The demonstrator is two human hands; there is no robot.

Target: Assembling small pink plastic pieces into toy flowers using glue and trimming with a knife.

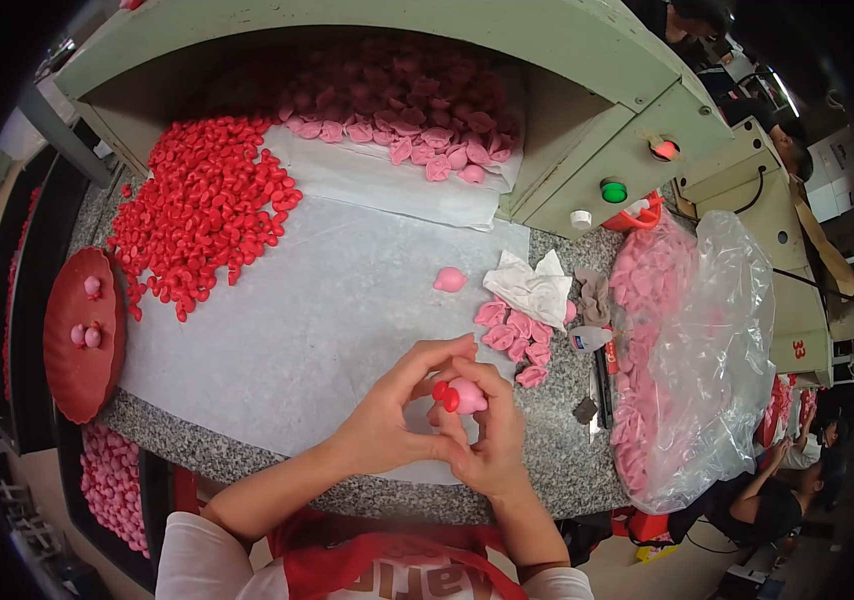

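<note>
Over the front of the work sheet, my left hand (387, 411) and my right hand (500, 430) meet around a small rounded pink piece (468, 396). Red bits (444, 395) sit on its left side. The fingers of my right hand are closed about the pink piece. My left hand curves in a C, thumb and fingers apart, its tips close to my right hand. Whether it touches the red bits cannot be made out. Beyond the hands lie a loose pink piece (450, 279) and several folded pink pieces (517, 333).
Red pieces (212, 205) are heaped at left, beside a red plate (82, 380) holding assembled pieces. A pale green machine housing (587, 150) shelters more pink pieces (407, 110). At right are a crumpled white cloth (529, 288), a small bottle (590, 339) and a clear plastic bag (712, 350).
</note>
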